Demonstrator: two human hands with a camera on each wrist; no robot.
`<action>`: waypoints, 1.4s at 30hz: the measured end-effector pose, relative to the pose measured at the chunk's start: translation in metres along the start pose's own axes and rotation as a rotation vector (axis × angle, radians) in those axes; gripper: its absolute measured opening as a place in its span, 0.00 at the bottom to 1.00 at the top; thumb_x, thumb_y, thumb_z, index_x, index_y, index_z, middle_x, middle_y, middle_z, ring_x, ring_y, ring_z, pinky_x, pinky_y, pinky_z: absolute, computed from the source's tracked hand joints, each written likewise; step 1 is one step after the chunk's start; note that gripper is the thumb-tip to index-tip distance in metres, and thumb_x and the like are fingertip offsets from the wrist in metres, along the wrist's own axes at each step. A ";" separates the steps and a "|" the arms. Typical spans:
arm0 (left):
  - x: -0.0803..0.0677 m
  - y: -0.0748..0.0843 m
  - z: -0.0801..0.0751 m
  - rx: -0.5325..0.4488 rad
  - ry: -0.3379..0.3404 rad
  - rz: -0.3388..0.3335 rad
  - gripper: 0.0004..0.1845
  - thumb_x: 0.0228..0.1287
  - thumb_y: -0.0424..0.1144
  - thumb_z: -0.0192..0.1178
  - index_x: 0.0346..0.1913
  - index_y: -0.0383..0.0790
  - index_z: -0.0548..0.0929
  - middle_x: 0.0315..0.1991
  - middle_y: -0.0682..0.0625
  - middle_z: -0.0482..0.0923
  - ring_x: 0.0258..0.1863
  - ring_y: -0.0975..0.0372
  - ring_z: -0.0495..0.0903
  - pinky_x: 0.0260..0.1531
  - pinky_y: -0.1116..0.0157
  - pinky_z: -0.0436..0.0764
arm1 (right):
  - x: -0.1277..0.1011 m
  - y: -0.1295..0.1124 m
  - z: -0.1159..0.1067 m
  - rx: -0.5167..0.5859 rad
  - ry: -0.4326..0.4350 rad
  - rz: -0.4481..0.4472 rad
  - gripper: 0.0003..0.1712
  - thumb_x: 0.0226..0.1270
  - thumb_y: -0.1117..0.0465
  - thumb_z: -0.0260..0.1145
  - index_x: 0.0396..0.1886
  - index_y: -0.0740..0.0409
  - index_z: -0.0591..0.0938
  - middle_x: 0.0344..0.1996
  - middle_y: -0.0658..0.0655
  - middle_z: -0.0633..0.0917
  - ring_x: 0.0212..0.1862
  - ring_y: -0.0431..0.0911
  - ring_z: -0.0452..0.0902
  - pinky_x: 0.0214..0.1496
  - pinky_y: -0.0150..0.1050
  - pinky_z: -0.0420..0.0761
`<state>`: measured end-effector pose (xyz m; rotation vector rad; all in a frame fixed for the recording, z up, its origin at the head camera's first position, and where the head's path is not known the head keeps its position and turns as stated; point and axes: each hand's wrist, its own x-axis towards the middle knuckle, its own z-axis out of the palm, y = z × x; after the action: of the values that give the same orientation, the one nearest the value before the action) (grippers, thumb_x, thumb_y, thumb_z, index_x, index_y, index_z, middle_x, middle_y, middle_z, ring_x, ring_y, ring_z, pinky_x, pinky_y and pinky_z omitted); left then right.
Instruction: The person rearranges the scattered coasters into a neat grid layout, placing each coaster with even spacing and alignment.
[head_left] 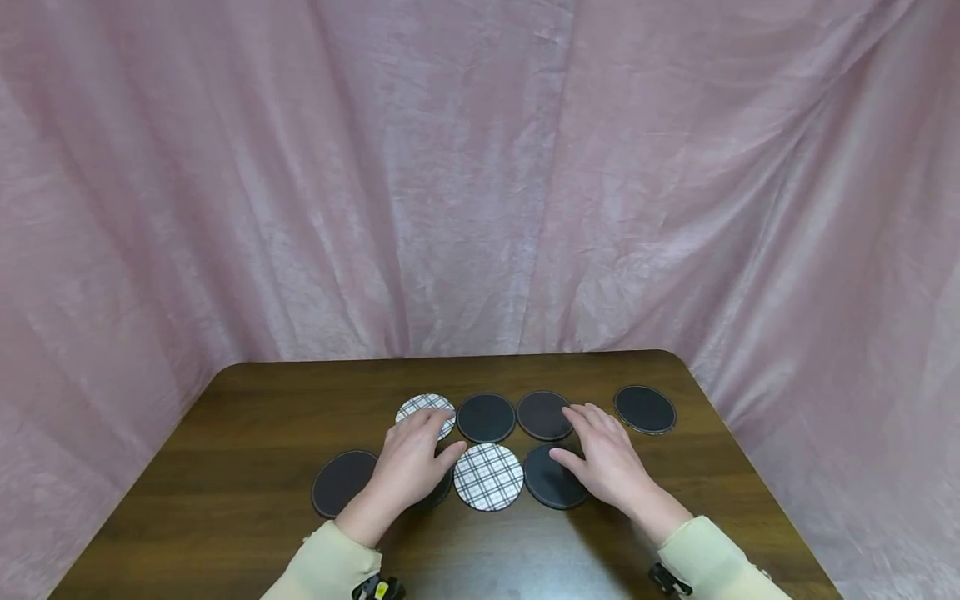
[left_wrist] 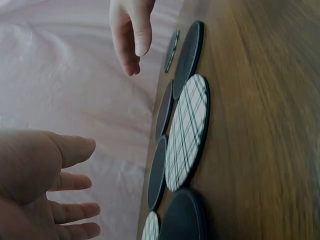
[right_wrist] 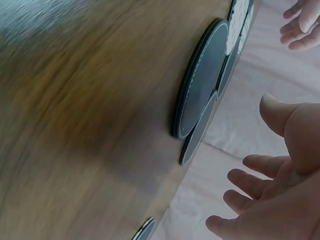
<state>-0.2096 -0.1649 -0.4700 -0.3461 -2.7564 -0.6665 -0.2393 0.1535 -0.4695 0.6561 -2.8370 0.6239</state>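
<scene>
Round coasters lie on a wooden table in two close rows of three. In the back row are a plaid coaster point(head_left: 407, 406), a black coaster point(head_left: 486, 418) and a dark brown coaster point(head_left: 543, 415). The front row has a plaid coaster point(head_left: 488, 477) in its middle and a black coaster point(head_left: 551, 482) at its right; the dark one at its left is mostly hidden by my left hand point(head_left: 414, 457). That hand hovers with fingers spread and nothing in it. My right hand point(head_left: 609, 457) hangs above the right-hand coasters, likewise spread and holding nothing.
A dark coaster point(head_left: 342, 483) lies apart at the left, and another dark coaster point(head_left: 645, 409) sits apart at the back right. The brown wooden table point(head_left: 270, 408) ends at a pink curtain point(head_left: 465, 183) behind it.
</scene>
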 end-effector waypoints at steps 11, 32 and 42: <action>0.006 0.024 0.009 -0.030 -0.038 0.062 0.27 0.74 0.44 0.75 0.68 0.37 0.84 0.65 0.38 0.82 0.68 0.43 0.79 0.67 0.37 0.73 | -0.008 0.011 -0.006 -0.016 0.036 0.022 0.40 0.76 0.49 0.77 0.77 0.68 0.77 0.74 0.69 0.78 0.81 0.70 0.64 0.78 0.72 0.61; 0.011 0.043 0.022 -0.043 -0.094 0.082 0.27 0.76 0.48 0.73 0.70 0.40 0.83 0.68 0.39 0.81 0.71 0.43 0.77 0.69 0.38 0.73 | -0.013 0.030 -0.006 -0.009 0.018 0.084 0.41 0.77 0.51 0.76 0.77 0.71 0.74 0.76 0.75 0.73 0.81 0.73 0.61 0.78 0.73 0.61; 0.008 0.045 0.024 -0.041 -0.095 0.091 0.26 0.75 0.47 0.74 0.69 0.39 0.84 0.67 0.39 0.81 0.70 0.43 0.78 0.67 0.38 0.74 | -0.016 0.041 -0.010 -0.013 0.035 0.105 0.41 0.77 0.51 0.76 0.77 0.72 0.74 0.76 0.76 0.73 0.80 0.75 0.61 0.77 0.75 0.61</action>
<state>-0.2091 -0.1131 -0.4690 -0.5220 -2.7996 -0.7013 -0.2429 0.1976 -0.4792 0.4919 -2.8553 0.6258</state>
